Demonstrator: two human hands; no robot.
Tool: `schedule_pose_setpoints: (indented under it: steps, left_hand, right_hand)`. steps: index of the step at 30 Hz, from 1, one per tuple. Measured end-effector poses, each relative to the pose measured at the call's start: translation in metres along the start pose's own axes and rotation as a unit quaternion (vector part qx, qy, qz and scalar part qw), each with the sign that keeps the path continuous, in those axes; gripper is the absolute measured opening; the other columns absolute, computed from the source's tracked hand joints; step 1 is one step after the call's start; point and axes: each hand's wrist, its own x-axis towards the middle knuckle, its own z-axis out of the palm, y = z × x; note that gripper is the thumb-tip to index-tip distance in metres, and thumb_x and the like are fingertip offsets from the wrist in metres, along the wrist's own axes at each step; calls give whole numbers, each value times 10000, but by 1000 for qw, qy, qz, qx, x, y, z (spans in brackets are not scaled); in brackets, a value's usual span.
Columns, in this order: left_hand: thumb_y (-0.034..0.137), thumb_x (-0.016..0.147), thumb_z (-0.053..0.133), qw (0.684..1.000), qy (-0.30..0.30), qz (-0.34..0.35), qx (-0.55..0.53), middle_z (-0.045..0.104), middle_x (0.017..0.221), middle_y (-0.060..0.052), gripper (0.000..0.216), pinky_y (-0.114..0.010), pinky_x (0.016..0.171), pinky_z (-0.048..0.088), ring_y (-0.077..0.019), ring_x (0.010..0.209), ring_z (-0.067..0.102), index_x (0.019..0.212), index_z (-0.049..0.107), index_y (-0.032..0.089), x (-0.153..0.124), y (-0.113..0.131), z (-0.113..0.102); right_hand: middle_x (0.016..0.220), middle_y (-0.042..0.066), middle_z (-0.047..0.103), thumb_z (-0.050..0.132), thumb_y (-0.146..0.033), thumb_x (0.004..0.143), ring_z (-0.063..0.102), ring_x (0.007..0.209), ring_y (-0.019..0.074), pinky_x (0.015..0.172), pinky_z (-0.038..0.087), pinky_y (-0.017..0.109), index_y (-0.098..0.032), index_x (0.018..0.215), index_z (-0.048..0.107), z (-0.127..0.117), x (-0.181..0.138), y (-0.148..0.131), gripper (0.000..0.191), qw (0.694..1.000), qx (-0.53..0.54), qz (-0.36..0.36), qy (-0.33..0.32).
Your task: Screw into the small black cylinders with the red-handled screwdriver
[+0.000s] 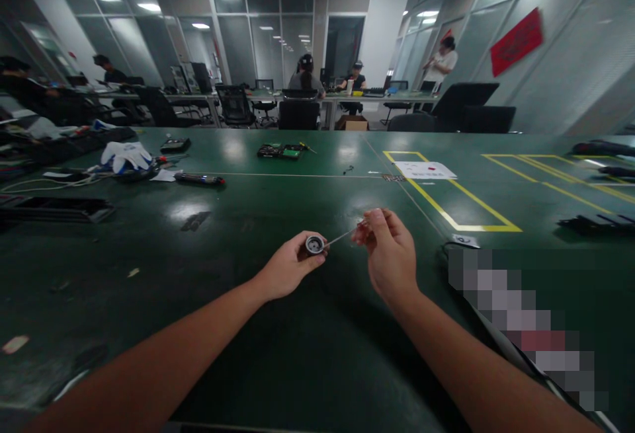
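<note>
My left hand [292, 262] is closed around a small round part [314, 245] with a dark hollow face and a silver rim. Its open end faces up toward me, and I cannot make out what kind of part it is. Fingers of my right hand [389, 248] wrap the reddish, see-through handle of a screwdriver [342, 235]. The thin metal shaft slants down to the left, and its tip meets the right side of the round part; whether it sits in a screw is too small to tell. Both hands are above the green table [297, 354].
White gloves [126, 157], cables and a dark pen-shaped tool [200, 180] lie at the left. A green circuit board [282, 151] is farther back. Yellow tape [486, 227] and a paper sheet [425, 169] mark the right side. Several people sit or stand beyond the table.
</note>
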Motion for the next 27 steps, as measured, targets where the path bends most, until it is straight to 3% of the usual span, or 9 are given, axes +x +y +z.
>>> schedule_pose_setpoints:
  steps: [10, 14, 20, 25, 27]
  left_hand:
    - [229, 840, 738, 1000, -9, 20, 16, 688, 1092, -42, 350, -362, 1029, 478, -201, 1067, 651, 1171, 627, 199, 0, -8, 0]
    - [217, 849, 722, 997, 27, 42, 53, 687, 1102, -41, 332, -360, 1023, 474, -203, 1064, 651, 1171, 643, 206, 1, -8, -1]
    - [233, 866, 719, 982, 108, 73, 134, 690, 1133, -41, 312, -353, 998, 477, -210, 1068, 646, 1173, 665, 215, 1, -7, -8]
    - [182, 848, 728, 972, 112, 89, 189, 700, 1155, -36, 299, -353, 1016, 471, -208, 1099, 639, 1142, 693, 217, 2, -5, -10]
    - [178, 851, 723, 971, 111, 83, 196, 701, 1162, -35, 302, -359, 1026, 470, -209, 1103, 640, 1148, 695, 218, 1, -4, -9]
  right_hand:
    - [749, -9, 635, 558, -439, 1011, 599, 666, 153, 662, 493, 311, -238, 938, 625, 0, -12, -10, 224, 979, -157, -118, -45]
    - [734, -18, 626, 548, -437, 1019, 586, 639, 156, 632, 466, 316, -250, 1044, 623, -4, -14, -8, 203, 969, -199, -123, -75]
    - [806, -13, 608, 552, -457, 1012, 574, 707, 168, 660, 460, 322, -272, 1129, 598, -4, -19, -3, 224, 970, -150, -91, -166]
    - [755, 1, 590, 441, -492, 1049, 527, 670, 161, 637, 415, 318, -239, 932, 672, -2, -19, -3, 362, 973, -168, -91, -132]
    - [756, 0, 615, 474, -456, 1039, 546, 668, 160, 641, 427, 316, -238, 953, 682, -1, -18, -3, 313, 976, -171, -78, -112]
